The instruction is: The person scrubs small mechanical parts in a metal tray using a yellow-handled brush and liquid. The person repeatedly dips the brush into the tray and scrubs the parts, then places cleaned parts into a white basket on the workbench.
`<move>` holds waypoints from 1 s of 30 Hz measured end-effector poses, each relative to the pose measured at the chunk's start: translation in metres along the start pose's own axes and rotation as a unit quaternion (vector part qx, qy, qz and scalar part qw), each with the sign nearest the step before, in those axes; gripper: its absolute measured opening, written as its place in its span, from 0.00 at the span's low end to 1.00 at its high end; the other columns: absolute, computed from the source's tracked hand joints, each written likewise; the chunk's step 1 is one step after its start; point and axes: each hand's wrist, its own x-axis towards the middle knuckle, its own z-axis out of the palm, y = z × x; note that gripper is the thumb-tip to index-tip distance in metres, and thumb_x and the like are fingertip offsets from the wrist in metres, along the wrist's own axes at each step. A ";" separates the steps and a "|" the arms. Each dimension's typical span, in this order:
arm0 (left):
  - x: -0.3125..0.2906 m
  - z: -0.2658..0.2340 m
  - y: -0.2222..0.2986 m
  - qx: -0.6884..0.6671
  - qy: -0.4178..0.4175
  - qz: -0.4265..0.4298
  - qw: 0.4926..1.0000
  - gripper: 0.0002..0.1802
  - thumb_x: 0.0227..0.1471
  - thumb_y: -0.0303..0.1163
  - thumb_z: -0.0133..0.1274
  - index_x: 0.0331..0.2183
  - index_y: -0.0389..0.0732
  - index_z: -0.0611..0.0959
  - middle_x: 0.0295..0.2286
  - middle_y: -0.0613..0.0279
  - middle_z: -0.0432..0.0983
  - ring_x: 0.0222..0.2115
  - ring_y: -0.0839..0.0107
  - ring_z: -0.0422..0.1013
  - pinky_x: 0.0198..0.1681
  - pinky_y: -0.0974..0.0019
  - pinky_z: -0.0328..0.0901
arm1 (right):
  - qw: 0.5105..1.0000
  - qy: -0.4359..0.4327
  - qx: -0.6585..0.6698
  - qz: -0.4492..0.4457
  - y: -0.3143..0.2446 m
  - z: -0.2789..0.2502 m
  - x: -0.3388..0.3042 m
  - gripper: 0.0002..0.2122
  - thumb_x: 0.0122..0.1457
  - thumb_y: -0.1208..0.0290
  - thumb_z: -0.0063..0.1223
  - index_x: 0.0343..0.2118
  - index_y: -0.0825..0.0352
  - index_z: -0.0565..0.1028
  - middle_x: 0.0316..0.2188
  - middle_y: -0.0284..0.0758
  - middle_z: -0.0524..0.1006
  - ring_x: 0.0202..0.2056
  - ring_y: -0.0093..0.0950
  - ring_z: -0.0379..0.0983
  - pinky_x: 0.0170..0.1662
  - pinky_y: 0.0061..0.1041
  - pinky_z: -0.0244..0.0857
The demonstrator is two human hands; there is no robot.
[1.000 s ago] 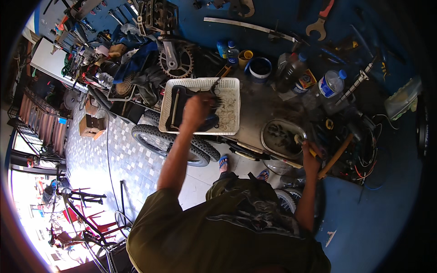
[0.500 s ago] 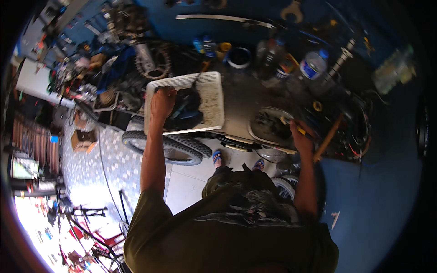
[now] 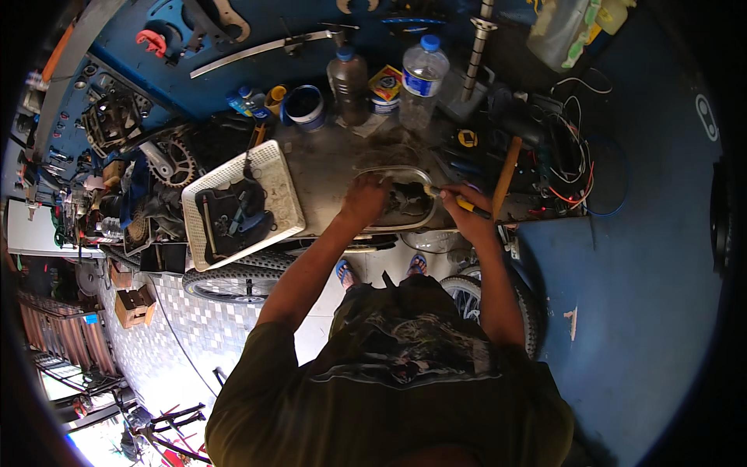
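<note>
My left hand (image 3: 366, 201) is at the left side of a shallow oval tray (image 3: 429, 173) on the workbench. Its fingers are curled down over that side; what they hold is hidden. Dark pieces or dirty liquid (image 3: 408, 199) show inside the tray. At the tray's right rim, my right hand (image 3: 470, 214) grips a slim tool with a yellow-and-black handle (image 3: 473, 207). The tool's pale tip points left toward the tray. Left of both hands stands a white plastic basket (image 3: 289, 204) holding black parts (image 3: 233, 214).
Behind the tray are a dark-filled bottle (image 3: 348, 84), a clear blue-capped bottle (image 3: 422, 78) and an open tub (image 3: 304, 107). A wooden handle (image 3: 507, 175) and cables (image 3: 572, 167) lie to the right. Tyres (image 3: 233, 280) stand below the bench; a crankset (image 3: 173, 165) lies at left.
My left hand has moved right, from the white basket to the oval tray. My right hand keeps the yellow-and-black tool at the tray's right side. The whole view has shifted.
</note>
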 end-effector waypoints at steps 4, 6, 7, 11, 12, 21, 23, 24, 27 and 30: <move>0.005 0.001 0.004 0.027 -0.032 -0.023 0.999 0.22 0.53 0.31 0.60 0.52 0.43 0.86 0.51 0.50 0.80 0.58 0.50 0.71 0.63 0.46 0.66 | 0.998 -0.039 0.052 0.025 0.015 -0.011 0.001 0.09 0.64 0.68 0.67 0.42 0.68 0.85 0.34 0.33 0.83 0.36 0.21 0.79 0.41 0.22 0.70; 0.005 0.005 0.001 0.039 -0.034 -0.052 0.997 0.22 0.53 0.31 0.60 0.51 0.43 0.86 0.50 0.51 0.81 0.57 0.51 0.72 0.62 0.46 0.67 | 0.995 -0.064 0.073 0.032 0.020 -0.013 0.004 0.10 0.65 0.68 0.68 0.43 0.69 0.84 0.33 0.33 0.84 0.35 0.20 0.78 0.41 0.22 0.70; 0.005 0.005 0.001 0.035 -0.027 -0.068 0.997 0.22 0.53 0.31 0.60 0.51 0.43 0.86 0.49 0.51 0.81 0.56 0.51 0.72 0.61 0.46 0.67 | 0.994 -0.074 0.076 0.029 0.021 -0.015 0.005 0.10 0.65 0.68 0.67 0.43 0.68 0.84 0.32 0.33 0.84 0.35 0.21 0.79 0.40 0.23 0.71; -0.001 0.002 0.013 0.027 0.011 -0.082 0.996 0.24 0.52 0.38 0.67 0.51 0.45 0.86 0.52 0.51 0.79 0.57 0.48 0.71 0.60 0.46 0.66 | 0.991 -0.110 0.065 0.035 0.019 -0.022 0.012 0.09 0.65 0.67 0.66 0.43 0.66 0.85 0.31 0.33 0.85 0.33 0.22 0.81 0.39 0.24 0.73; -0.001 0.002 0.020 0.008 0.011 -0.089 0.996 0.25 0.52 0.38 0.68 0.52 0.44 0.85 0.52 0.51 0.79 0.57 0.48 0.71 0.60 0.46 0.66 | 0.991 -0.118 0.057 0.040 0.017 -0.023 0.013 0.09 0.65 0.67 0.66 0.43 0.66 0.85 0.31 0.33 0.85 0.33 0.22 0.81 0.39 0.24 0.73; 0.002 -0.003 0.037 -0.004 0.075 -0.130 0.989 0.23 0.54 0.37 0.64 0.51 0.41 0.85 0.51 0.49 0.79 0.55 0.50 0.72 0.58 0.47 0.67 | 0.991 -0.128 0.008 -0.026 0.011 -0.012 0.016 0.09 0.63 0.66 0.68 0.42 0.64 0.86 0.32 0.37 0.86 0.36 0.28 0.85 0.43 0.30 0.74; 0.000 -0.001 0.019 0.070 0.033 -0.098 0.992 0.22 0.53 0.34 0.63 0.50 0.40 0.85 0.49 0.49 0.81 0.54 0.51 0.74 0.58 0.47 0.67 | 0.990 -0.122 -0.032 -0.056 0.017 -0.009 0.015 0.09 0.63 0.66 0.68 0.41 0.64 0.86 0.32 0.38 0.86 0.36 0.31 0.85 0.44 0.31 0.74; 0.000 0.002 0.014 0.051 0.011 -0.092 0.994 0.21 0.52 0.32 0.62 0.49 0.40 0.85 0.48 0.50 0.82 0.53 0.51 0.74 0.58 0.47 0.67 | 0.989 -0.119 -0.051 -0.071 0.019 -0.006 0.014 0.09 0.62 0.66 0.69 0.41 0.64 0.86 0.32 0.39 0.86 0.36 0.32 0.85 0.45 0.31 0.74; 0.012 -0.001 0.006 0.020 -0.036 -0.074 0.996 0.19 0.52 0.29 0.60 0.47 0.38 0.85 0.45 0.50 0.83 0.52 0.52 0.76 0.58 0.46 0.68 | 0.994 -0.108 -0.013 -0.006 0.022 0.007 0.007 0.10 0.61 0.63 0.70 0.41 0.63 0.86 0.35 0.39 0.86 0.37 0.36 0.84 0.45 0.33 0.74; 0.015 -0.001 0.004 0.037 -0.041 -0.071 0.996 0.18 0.53 0.29 0.59 0.47 0.37 0.85 0.46 0.50 0.83 0.53 0.51 0.76 0.59 0.47 0.69 | 0.991 -0.103 -0.074 -0.036 0.019 0.019 0.003 0.12 0.60 0.61 0.71 0.41 0.63 0.86 0.38 0.38 0.86 0.39 0.38 0.83 0.44 0.35 0.74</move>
